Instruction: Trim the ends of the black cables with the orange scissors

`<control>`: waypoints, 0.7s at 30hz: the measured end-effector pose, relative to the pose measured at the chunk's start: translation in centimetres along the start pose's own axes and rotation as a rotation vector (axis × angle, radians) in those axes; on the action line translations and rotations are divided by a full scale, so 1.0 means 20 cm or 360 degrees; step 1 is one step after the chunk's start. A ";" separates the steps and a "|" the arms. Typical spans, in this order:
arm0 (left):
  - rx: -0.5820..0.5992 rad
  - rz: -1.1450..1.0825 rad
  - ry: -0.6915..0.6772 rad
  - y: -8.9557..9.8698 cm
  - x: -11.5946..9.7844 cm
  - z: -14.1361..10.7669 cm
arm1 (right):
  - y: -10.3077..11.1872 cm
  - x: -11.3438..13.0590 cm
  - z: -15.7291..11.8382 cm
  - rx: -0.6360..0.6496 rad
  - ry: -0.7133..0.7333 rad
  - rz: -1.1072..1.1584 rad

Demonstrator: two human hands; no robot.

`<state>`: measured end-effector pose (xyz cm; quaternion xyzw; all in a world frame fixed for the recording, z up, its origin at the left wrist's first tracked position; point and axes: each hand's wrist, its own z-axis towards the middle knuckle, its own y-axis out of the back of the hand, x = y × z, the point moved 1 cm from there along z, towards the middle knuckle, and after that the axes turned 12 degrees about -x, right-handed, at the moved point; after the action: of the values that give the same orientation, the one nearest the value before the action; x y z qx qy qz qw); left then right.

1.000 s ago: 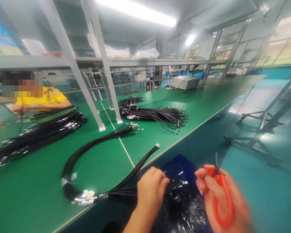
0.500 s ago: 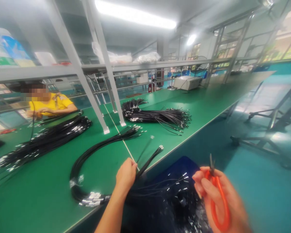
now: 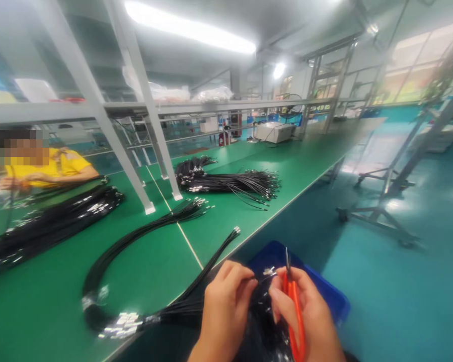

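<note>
My left hand (image 3: 226,306) is closed in a pinch on a thin black cable (image 3: 263,279) in front of the bench edge. My right hand (image 3: 309,311) is wrapped around orange-handled scissors (image 3: 297,317), their pointed blades facing up. Its thumb and fingertips are close to the cable's end; whether they grip it too, I cannot tell. Below both hands is a blue bin (image 3: 334,296) with dark cables and shiny bits inside, partly hidden by my hands. A curved bundle of black cables (image 3: 117,251) with silvery ends lies on the bench to the left.
The green bench (image 3: 166,271) holds another black cable bundle (image 3: 234,182) farther back and a large pile of cables (image 3: 60,221) at left. White shelf posts (image 3: 156,136) rise from it. A person in a yellow top (image 3: 68,166) sits across. A wheeled metal frame (image 3: 385,201) stands at right.
My left hand has moved right, away from the bench edge, and my right hand has come left, so the two are now close together over the bin. The view has turned slightly right.
</note>
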<state>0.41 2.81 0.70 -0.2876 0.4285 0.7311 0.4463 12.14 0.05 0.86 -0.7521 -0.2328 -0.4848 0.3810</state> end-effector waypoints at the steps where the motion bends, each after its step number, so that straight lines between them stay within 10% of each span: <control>1: 0.0029 -0.0050 0.0088 0.00 0.02 -0.02 | 0.00 0.00 0.00 -0.0016 0.0006 0.0026; 21: 0.0276 -0.0556 0.0723 0.04 0.07 -0.07 | -0.04 0.03 0.06 0.0131 -0.0113 0.0437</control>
<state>-0.96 2.02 -0.80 -0.4741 0.5223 0.5208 0.4808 12.56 1.50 1.32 -0.7773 -0.1606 -0.3913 0.4657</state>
